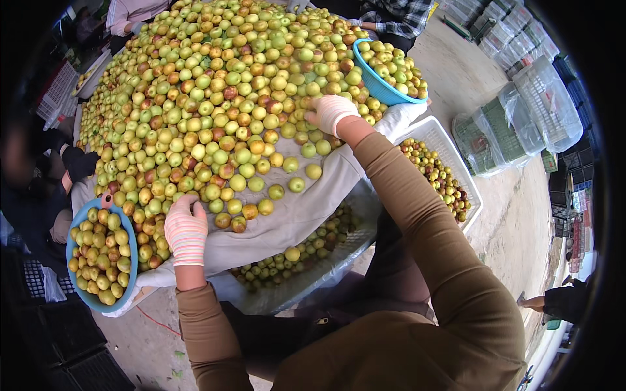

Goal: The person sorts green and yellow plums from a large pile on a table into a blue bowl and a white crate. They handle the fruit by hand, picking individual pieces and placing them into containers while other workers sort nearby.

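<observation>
A broad heap of green and reddish-brown jujubes (195, 112) covers the cloth-lined table in front of me. My left hand (187, 229), in a striped knit glove, rests at the heap's near edge. Its fingertips are among the fruit, and whether they grip one is hidden. Farther right, my right hand (334, 113), gloved alike, reaches onto the heap beside a blue plastic basket (374, 85) filled with jujubes. What its fingers hold cannot be made out. Another blue basket (132, 244) of jujubes stands left of my left hand.
Below the grey cloth (288, 217), a plastic-lined crate (293, 293) holds more fruit. A white crate (472, 188) with smaller, redder fruit stands at right. Stacked, film-wrapped crates (508, 127) are beyond it. Co-workers' gloved hands (80, 163) are around the table's left and far sides.
</observation>
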Tool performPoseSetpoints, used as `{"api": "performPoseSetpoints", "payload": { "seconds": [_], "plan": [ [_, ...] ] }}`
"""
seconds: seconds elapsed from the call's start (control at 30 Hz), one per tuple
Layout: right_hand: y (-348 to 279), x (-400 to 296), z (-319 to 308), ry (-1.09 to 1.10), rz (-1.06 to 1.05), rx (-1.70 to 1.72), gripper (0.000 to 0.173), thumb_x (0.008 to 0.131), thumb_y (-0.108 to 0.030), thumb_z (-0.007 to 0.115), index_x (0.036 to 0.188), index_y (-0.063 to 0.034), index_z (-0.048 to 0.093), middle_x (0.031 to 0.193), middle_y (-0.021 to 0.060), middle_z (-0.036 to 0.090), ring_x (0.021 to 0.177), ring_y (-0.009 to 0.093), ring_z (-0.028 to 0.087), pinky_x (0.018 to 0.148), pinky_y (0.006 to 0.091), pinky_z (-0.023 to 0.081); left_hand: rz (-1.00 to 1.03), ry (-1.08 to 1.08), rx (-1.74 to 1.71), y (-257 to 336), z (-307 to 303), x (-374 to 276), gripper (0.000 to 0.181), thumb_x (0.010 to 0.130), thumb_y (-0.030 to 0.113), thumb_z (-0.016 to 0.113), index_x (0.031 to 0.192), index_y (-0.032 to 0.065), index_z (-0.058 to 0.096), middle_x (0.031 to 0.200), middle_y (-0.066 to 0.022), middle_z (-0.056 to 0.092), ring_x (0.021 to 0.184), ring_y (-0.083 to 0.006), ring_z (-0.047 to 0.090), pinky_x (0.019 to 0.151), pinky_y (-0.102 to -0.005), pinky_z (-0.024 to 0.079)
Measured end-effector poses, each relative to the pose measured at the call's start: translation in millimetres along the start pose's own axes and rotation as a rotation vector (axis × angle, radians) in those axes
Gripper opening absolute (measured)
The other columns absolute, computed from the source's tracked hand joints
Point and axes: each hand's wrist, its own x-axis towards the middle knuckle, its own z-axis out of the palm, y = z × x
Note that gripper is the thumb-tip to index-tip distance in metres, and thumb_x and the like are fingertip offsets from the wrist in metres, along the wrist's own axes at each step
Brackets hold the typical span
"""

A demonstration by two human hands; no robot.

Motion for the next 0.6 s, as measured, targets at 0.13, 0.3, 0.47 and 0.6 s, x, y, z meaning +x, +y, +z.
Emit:
{"api": "performPoseSetpoints", "payload": {
  "seconds": [0.13,0.3,0.47,0.6],
  "plan": [
    [-11,3,19,-0.219,-0.071,0.053,0.048,0.089,-0.045,0.062,0.114,-0.0046,0.068,0.116,0.0202,0.069,0.108,0.034,0.066,0.091,0.0454,0.053,-0.015,-0.035,-0.038,0,-1,0,0.021,0.085,0.018,0.066,0.102,0.0063,0.072,0.097,-0.0189,0.070,0.088,-0.0376,0.067,0.081,-0.0448,0.054],
    [-39,-37,27,0.026,-0.226,-0.012,0.034,0.089,-0.040,0.064,0.106,-0.0097,0.068,0.108,0.0174,0.066,0.099,0.034,0.067,0.082,0.0456,0.054,0.004,0.007,-0.081,-4,-1,-2,0.022,0.086,0.018,0.066,0.103,0.0064,0.072,0.098,-0.0193,0.070,0.088,-0.0376,0.067,0.081,-0.0446,0.054],
    [-81,-52,51,0.060,-0.584,-0.020,0.019,0.086,-0.023,0.066,0.102,-0.0119,0.068,0.105,0.0144,0.064,0.092,0.034,0.068,0.073,0.0456,0.055,0.002,0.001,-0.057,0,-4,-2,0.024,0.087,0.018,0.065,0.106,0.0051,0.072,0.097,-0.0189,0.071,0.089,-0.0354,0.069,0.081,-0.0418,0.054],
    [-110,-45,54,-0.153,-0.576,-0.231,0.024,0.084,-0.017,0.066,0.106,-0.0087,0.069,0.110,0.0154,0.067,0.098,0.032,0.069,0.073,0.0453,0.057,0.008,0.004,-0.057,-2,-4,-1,0.025,0.087,0.018,0.066,0.107,0.0045,0.072,0.096,-0.0184,0.072,0.089,-0.0343,0.070,0.082,-0.0405,0.055]
  ]
}}
